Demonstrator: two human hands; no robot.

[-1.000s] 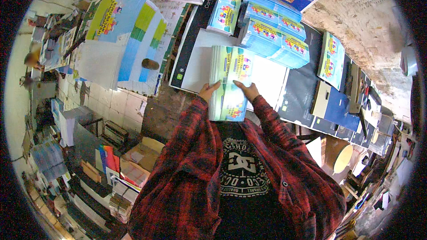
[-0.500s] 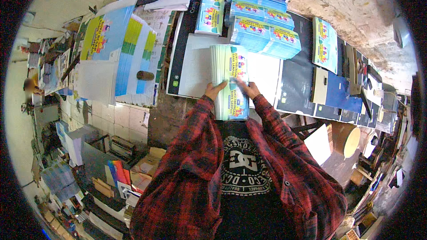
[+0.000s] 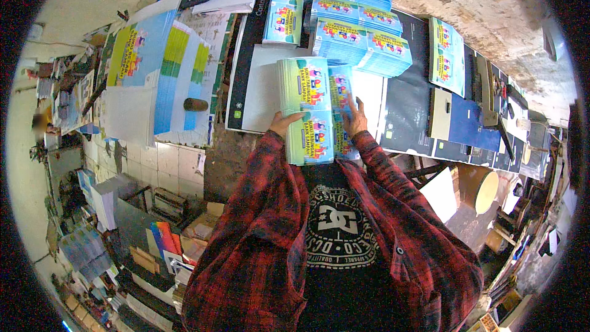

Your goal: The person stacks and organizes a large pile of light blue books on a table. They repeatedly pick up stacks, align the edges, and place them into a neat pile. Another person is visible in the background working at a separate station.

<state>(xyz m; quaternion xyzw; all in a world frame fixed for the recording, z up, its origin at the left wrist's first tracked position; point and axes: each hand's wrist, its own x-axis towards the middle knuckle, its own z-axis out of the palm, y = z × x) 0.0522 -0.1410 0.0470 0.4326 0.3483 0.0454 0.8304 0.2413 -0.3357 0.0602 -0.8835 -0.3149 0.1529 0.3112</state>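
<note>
A thick stack of green-and-blue printed booklets point(image 3: 305, 107) stands on its edge over a white sheet point(image 3: 261, 89) on the dark worktable point(image 3: 409, 114). My left hand point(image 3: 283, 124) grips the stack's lower left side. My right hand point(image 3: 354, 120) presses flat against its right face, fingers spread over the covers. Both red plaid sleeves come up from the lower edge. More stacks of the same booklets point(image 3: 359, 40) lie flat just beyond, toward the back of the table.
Another booklet pile point(image 3: 284, 15) lies at the back left and one point(image 3: 447, 55) at the right. Large printed sheets in blue, yellow and green point(image 3: 157, 77) lie on the left. Shelves of paper stock point(image 3: 104, 209) fill the lower left; boxes crowd the right.
The booklet stack has stayed upright between my hands and shifted slightly; my right hand has slid higher along its right face. The camera view has tilted a little.
</note>
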